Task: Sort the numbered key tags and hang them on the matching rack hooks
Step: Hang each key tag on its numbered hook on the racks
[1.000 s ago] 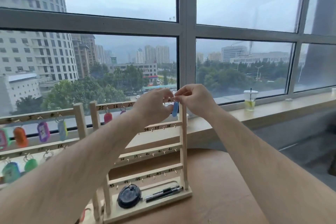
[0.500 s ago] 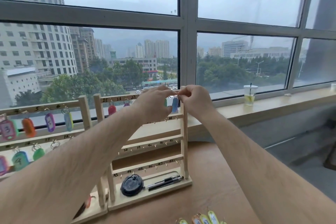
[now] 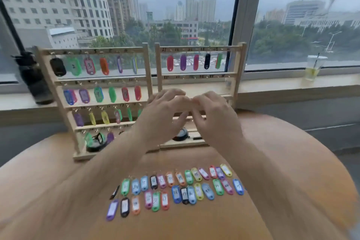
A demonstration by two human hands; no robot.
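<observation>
Loose key tags (image 3: pixel 175 189) lie in two rows on the tabletop (image 3: pixel 282 161), nearer than both hands. Left hand (image 3: pixel 163 115) and right hand (image 3: pixel 213 118) are raised, knuckles touching, fingers curled. Blur hides whether either grip pinches anything. The right rack (image 3: pixel 194 49) is just behind them, its lower rungs hidden.

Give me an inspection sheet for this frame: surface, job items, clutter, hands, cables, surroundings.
Surface: round wooden table by the window.
Job's things: left rack has hung tags on four rows; right rack shows tags on its top row only; loose tags lie in rows on the table.
Clutter: bottle and cup on the sill; dark round items in the rack bases.
Hands: left hand and right hand are in front of the right rack, fingers loosely bent; nothing seen in either grip.
Cables: nothing seen.
Surroundings: window, city outside.
</observation>
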